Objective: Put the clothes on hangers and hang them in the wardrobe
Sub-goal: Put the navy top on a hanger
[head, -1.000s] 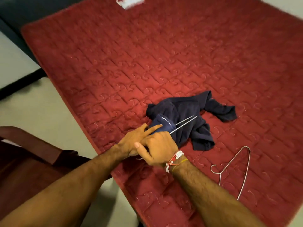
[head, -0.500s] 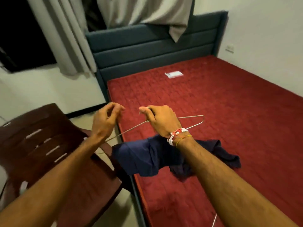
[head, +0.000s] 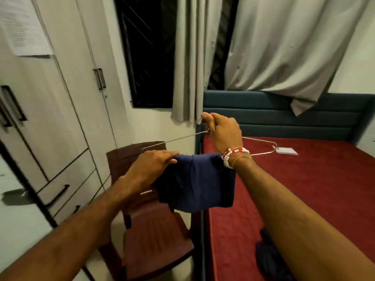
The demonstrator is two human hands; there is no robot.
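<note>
Hands apart, each clamped: left hand grips the left edge of the navy garment, folded over the lower bar of the wire hanger, above the chair. Right hand, higher and farther, pinches the hanger's neck, hook up by the thumb. Hanger's long axis runs left-right across the body. Beyond, the wardrobe stands to the left, doors closed; left hand is nearer it, so I reckon 1 hand must free up for a door.
</note>
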